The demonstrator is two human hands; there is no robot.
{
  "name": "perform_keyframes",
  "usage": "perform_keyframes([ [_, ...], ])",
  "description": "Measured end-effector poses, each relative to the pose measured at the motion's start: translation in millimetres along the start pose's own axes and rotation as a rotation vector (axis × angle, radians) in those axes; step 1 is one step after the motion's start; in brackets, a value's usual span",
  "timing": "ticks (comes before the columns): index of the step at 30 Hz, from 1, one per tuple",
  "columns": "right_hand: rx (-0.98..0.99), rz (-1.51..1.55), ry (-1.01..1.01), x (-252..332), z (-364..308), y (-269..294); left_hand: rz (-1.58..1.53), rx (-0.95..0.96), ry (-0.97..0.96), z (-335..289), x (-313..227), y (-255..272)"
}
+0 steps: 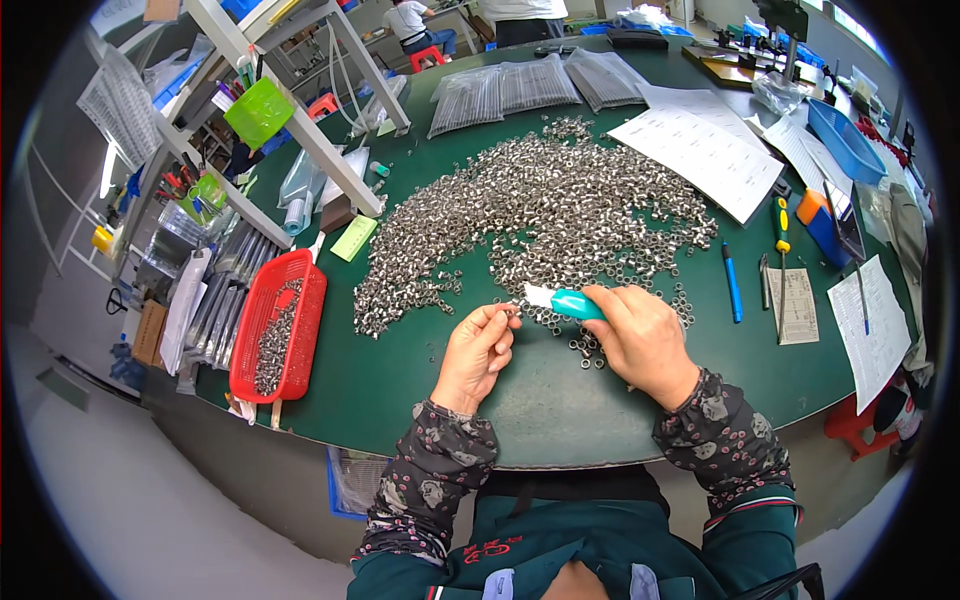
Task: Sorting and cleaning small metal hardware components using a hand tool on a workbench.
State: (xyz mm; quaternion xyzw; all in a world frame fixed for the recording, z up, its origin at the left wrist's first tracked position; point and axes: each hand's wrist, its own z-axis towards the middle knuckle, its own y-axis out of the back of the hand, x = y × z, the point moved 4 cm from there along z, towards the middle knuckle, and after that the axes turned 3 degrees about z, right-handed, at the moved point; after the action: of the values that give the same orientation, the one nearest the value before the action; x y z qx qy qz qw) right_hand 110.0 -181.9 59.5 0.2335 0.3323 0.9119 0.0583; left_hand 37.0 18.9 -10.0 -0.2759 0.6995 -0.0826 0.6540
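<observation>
My right hand (645, 338) is closed round the teal handle of a utility knife (575, 303), whose pale tip points left. Just left of that tip, my left hand (478, 352) pinches a small metal ring (512, 312) between thumb and fingertips. Whether the tip touches the ring I cannot tell. Behind both hands spreads a large heap of small metal rings (560, 190) on the green table (480, 425). A few loose rings (588, 352) lie beside my right fingers.
At the left stands a red plastic basket (313, 320) partly filled with rings. Paper sheets (700, 155), a blue pen (733, 285) and a yellow-handled screwdriver (781, 225) lie on the right. Bagged rods (540, 85) line the back; a shelf frame (330, 150) rises at the left.
</observation>
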Motion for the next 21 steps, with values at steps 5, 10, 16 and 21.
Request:
perform_keyframes([
  [5, -0.018, 0.012, -0.026, -6.4, 0.3, 3.0, -0.022, 0.024, 0.01, -0.3, -0.7, -5.3],
  [10, -0.06, 0.013, -0.043, -11.3, 1.6, 5.2, -0.117, 0.048, 0.059, 0.3, -4.4, -20.5],
  [16, -0.064, 0.02, -0.045, -12.7, 1.5, 5.4, 1.311, -0.028, -0.396, 1.1, -7.4, -50.6],
  [21, -0.059, 0.024, -0.03, -11.7, 1.2, 4.6, 1.486, -0.025, -0.596, 1.0, 3.0, -54.5],
])
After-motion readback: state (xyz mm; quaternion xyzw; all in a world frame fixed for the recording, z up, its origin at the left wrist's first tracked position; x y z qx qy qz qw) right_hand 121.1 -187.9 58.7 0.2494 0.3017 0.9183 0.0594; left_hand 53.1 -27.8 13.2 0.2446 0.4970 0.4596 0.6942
